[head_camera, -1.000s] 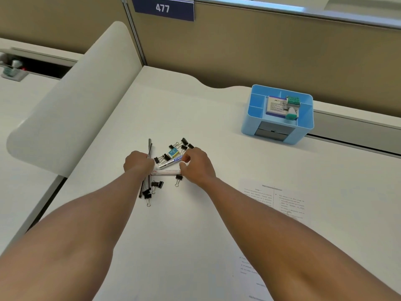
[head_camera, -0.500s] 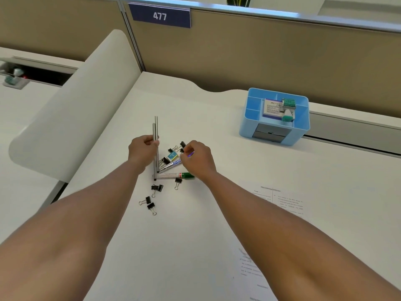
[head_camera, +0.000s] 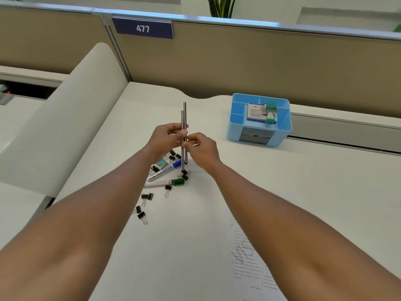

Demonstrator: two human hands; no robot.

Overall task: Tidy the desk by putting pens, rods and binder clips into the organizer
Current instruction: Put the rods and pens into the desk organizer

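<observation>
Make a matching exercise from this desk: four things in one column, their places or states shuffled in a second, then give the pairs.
Things:
1. rods
2. green-capped marker
3. organizer
4. binder clips

Places or states:
A. lying flat on the desk, beside the blue-capped marker
B. standing by the partition, off to the right
C. held upright by the left hand and right hand
D. scattered loose on the desk

Pairs: 1-C, 2-A, 3-B, 4-D
</observation>
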